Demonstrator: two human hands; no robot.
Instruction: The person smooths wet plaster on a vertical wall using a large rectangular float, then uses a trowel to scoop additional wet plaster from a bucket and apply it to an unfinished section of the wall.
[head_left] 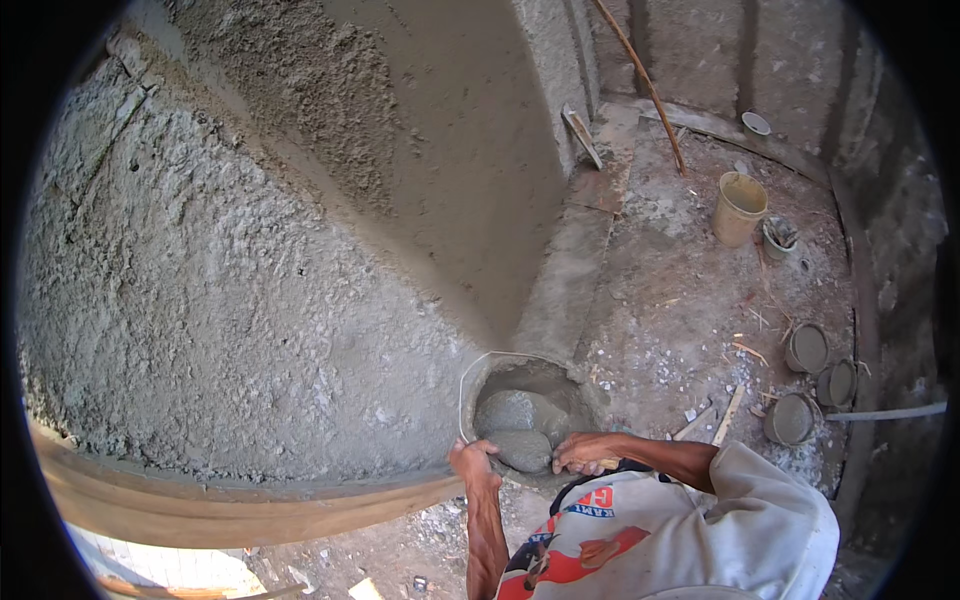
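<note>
In front of me is a round bucket (577, 398) with wet grey mortar (505, 408) in it and a thin wire handle raised at its far left. My left hand (473, 462) is closed on the bucket's near left rim. At the near right rim, my right hand (588, 453) grips a trowel (608, 464) by its handle. A rounded lump of mortar (524, 450) sits at the trowel's end, inside the bucket opening; it covers the blade.
Left of the bucket spreads a rough cement surface (240, 330), edged by a wooden board (300, 512). Beyond is smoother wet plaster (470, 150). On the littered floor at right stand a tall yellowish bucket (738, 215) and several small mortar-filled buckets (807, 348). A long stick (645, 75) leans farther back.
</note>
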